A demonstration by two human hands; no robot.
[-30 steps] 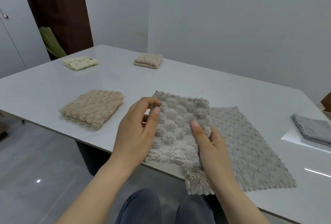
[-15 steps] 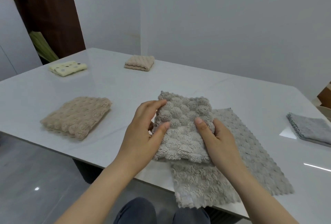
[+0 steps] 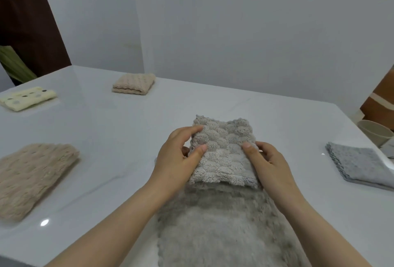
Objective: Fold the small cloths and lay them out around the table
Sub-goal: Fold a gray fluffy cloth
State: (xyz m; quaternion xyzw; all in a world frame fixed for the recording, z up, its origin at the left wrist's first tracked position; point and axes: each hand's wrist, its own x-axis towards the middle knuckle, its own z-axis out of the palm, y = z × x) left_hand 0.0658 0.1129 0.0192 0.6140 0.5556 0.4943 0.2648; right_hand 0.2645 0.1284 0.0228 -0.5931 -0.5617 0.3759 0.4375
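White glossy bench (image 3: 128, 134) fills the view. At its near edge, left hand (image 3: 177, 160) and right hand (image 3: 269, 165) pinch a fluffy grey scalloped cloth (image 3: 223, 145) between fingers (image 3: 200, 149), mid-fold. Next it probably needs flattening, then a free spot.

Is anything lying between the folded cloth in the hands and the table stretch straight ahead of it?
Nothing visible does. The left hand and right hand grip the folded cloth, and the table beyond it is bare. The far beige cloth and grey cloth lie off to either side.

Left hand (image 3: 174, 158), right hand (image 3: 269, 165): fingers (image 3: 193, 130) in pinch.
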